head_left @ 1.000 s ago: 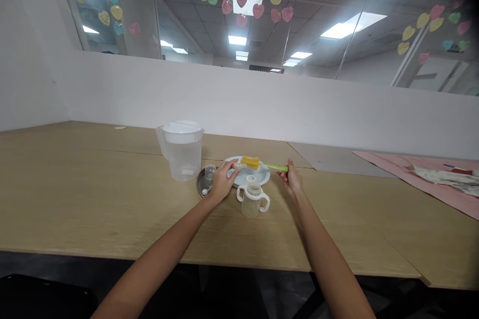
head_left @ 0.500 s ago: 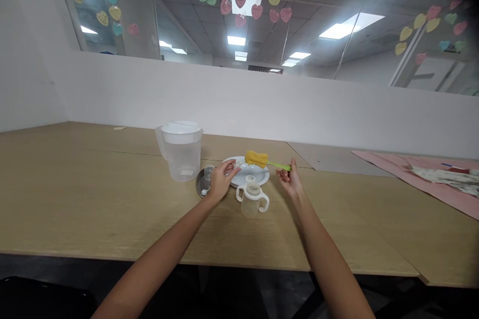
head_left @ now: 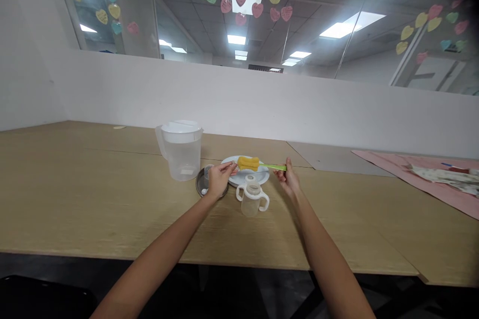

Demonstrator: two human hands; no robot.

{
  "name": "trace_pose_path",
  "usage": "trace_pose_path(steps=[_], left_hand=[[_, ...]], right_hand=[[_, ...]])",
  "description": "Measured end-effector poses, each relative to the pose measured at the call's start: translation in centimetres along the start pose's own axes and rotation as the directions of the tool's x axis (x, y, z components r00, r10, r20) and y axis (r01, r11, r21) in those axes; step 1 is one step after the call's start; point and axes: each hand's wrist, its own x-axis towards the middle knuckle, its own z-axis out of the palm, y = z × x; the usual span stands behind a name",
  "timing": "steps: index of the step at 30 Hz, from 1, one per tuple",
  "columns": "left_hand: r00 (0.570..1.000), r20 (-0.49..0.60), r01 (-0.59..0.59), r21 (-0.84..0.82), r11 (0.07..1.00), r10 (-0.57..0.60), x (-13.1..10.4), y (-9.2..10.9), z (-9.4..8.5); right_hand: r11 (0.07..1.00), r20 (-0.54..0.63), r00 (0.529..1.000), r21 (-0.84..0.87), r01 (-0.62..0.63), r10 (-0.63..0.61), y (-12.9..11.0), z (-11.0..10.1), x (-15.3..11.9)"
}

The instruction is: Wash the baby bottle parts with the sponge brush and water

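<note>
My right hand [head_left: 287, 178] grips the green handle of a brush with a yellow sponge head [head_left: 248, 163]. The sponge is above a white plate [head_left: 264, 176], close to the fingertips of my left hand [head_left: 220, 179]. My left fingers are pinched on something small and whitish that I cannot make out. Just in front of the plate stands a clear cup with two white handles [head_left: 250, 205], its top open. A round dark tray [head_left: 200, 184] lies partly under my left hand, with a small clear cup [head_left: 208, 172] and a small white piece [head_left: 204, 191] on it.
A translucent lidded pitcher [head_left: 183, 154] stands behind the tray, to the left. A pink cloth [head_left: 392, 172] with a patterned cloth [head_left: 445, 178] on it lies at the far right. The wooden table [head_left: 93, 199] meets a white wall at the back.
The sponge brush has moved left and slightly down, closer to my left fingers. My right hand has shifted slightly left with it. My left hand has moved slightly left.
</note>
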Motion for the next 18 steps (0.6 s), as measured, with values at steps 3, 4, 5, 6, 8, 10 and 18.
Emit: trace_pose_path(steps=[3,4,5,6,8,10,18], left_hand=[[1.0,-0.01,0.006,-0.032,0.999,-0.007,0.09,0.0,-0.07],[1.0,-0.006,0.01,-0.044,0.999,-0.01,0.13,-0.01,-0.1],[1.0,-0.001,0.013,-0.054,0.998,-0.013,0.17,-0.04,-0.12],[1.0,0.004,0.017,-0.061,0.998,-0.017,0.2,-0.06,-0.13],[1.0,0.017,0.023,-0.066,0.998,-0.022,0.24,-0.11,-0.15],[0.999,0.021,0.027,-0.066,0.997,-0.025,0.29,-0.12,-0.18],[1.0,0.027,0.013,-0.073,0.997,-0.011,0.39,-0.05,-0.3]], right_hand=[[0.997,-0.082,0.994,0.028,0.068,-0.065,-0.08,-0.16,0.06],[0.995,-0.09,0.993,0.05,0.084,-0.079,-0.15,-0.22,0.07],[0.994,-0.084,0.993,0.069,0.088,-0.082,-0.21,-0.27,0.08],[0.994,-0.066,0.995,0.08,0.076,-0.071,-0.24,-0.3,0.09],[0.997,-0.015,0.999,0.068,0.047,-0.046,-0.15,-0.25,0.14],[0.998,-0.002,0.999,0.035,0.048,-0.048,0.09,-0.15,0.23],[0.997,0.027,0.997,0.01,0.073,-0.073,0.3,-0.16,0.29]])
